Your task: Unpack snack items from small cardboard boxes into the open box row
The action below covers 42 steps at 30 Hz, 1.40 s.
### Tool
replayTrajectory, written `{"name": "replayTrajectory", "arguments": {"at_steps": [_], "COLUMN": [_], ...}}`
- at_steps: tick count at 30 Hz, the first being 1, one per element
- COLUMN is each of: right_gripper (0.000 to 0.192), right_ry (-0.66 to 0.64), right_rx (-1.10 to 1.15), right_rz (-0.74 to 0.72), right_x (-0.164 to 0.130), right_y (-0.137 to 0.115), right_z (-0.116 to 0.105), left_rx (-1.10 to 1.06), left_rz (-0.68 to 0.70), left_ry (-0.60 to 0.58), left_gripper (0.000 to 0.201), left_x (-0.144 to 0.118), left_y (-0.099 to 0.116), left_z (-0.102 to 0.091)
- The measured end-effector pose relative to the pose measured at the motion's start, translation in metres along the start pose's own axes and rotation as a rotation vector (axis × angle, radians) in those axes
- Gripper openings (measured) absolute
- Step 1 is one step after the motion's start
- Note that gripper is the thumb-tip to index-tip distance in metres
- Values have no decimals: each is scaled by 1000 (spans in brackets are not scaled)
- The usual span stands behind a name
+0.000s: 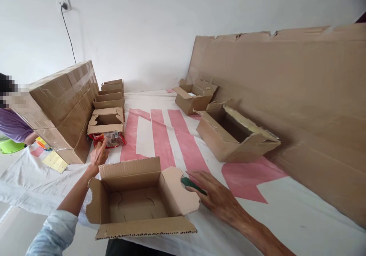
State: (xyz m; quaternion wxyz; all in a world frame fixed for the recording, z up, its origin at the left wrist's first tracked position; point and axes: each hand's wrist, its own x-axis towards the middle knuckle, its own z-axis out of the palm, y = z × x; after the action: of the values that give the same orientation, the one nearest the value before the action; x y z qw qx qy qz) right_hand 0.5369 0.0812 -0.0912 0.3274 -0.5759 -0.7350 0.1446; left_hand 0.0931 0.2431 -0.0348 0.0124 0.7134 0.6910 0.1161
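An unfolded cardboard box point(137, 206) stands in front of me with its flaps up and nothing inside. My left hand point(99, 155) reaches past its far left corner to a red and clear plastic packet point(115, 138). Its fingers are stretched out over the packet's near left edge, not wrapped round it. To the right of the box, my right hand point(208, 189) holds a smooth dark green object point(193, 185) between thumb and fingers, close to the right flap. Most of that object is covered by the hand, so its kind is unclear.
Smaller open boxes point(105, 128) line the left, beside stacked taped cartons point(68, 107). Two open boxes point(234, 145) sit at right before a large cardboard sheet point(286, 80). A white and red cloth point(162, 130) covers the table. Another person's purple sleeve point(14, 126) shows far left.
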Motion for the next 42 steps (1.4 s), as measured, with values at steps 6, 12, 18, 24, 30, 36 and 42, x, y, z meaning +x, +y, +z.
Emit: {"name": "replayTrajectory", "arguments": {"at_steps": [6,12,18,24,30,36,42], "right_gripper": [47,55,50,43,51,42,44], "right_ry": [137,279,282,274,245,327,344], "right_rx": [-153,-253,-275,-284,-256,-260,-246], "right_rz": [-41,-18,-39,-57,-5,-84,-104], "right_x": [-41,-49,-49,-49,-50,-49,-49], "right_y": [25,35,33,28,21,23,24], "right_z": [35,62,60,56,52,54,54], "left_rx": [63,103,137,142,123,32,-134], "left_rz": [-8,-28,-54,-30,18,61,86], "left_ry": [16,29,35,-6,-76,-108,-122], "left_gripper": [67,64,61,64,69,69,56], "left_x": [29,50,67,64,48,28,15], "left_y": [7,8,15,16,11,5,9], "left_z": [10,15,18,12,-5,-24,-44]}}
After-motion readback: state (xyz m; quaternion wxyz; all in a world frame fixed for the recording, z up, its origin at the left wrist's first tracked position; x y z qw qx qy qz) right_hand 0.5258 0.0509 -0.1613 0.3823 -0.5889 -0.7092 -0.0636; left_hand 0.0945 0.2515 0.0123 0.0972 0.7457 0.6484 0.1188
